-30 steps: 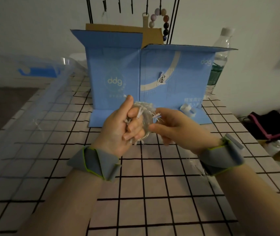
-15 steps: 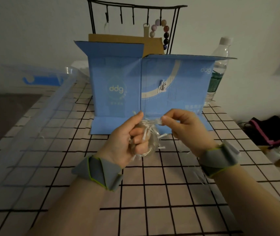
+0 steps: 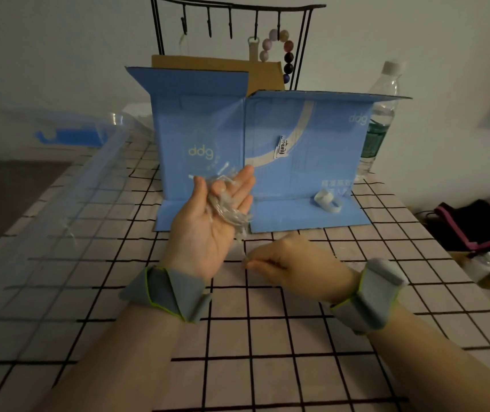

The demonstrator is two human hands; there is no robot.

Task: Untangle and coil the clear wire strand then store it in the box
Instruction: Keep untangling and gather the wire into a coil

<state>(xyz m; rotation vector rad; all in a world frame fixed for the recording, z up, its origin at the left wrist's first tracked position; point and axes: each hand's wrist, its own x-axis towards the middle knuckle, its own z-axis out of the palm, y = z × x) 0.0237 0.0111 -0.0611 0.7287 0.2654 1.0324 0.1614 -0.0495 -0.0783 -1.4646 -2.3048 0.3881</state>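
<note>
Showing the head view: the left hand [image 3: 208, 224] is raised palm-up in front of the blue cardboard box [image 3: 255, 156], its fingers nearly straight and only lightly bent, with the coiled clear wire strand [image 3: 227, 203] lying across the palm and fingers. Loose ends of the coil hang off the palm's lower edge. The right hand [image 3: 294, 263] sits lower and to the right, just above the gridded tablecloth [image 3: 267, 328], fingers curled with thumb and forefinger pinched together at the tip; whether a thin tail of the strand lies in that pinch cannot be told. Both wrists wear grey bands edged in green. The box stands open behind the hands, flaps spread, a curl of tape [image 3: 327, 202] resting on its front flap. A clear plastic water bottle [image 3: 382, 111] stands at its right, a black hook rack with a bead string [image 3: 282, 52] behind, and a transparent storage bin [image 3: 59, 185] at left.
</note>
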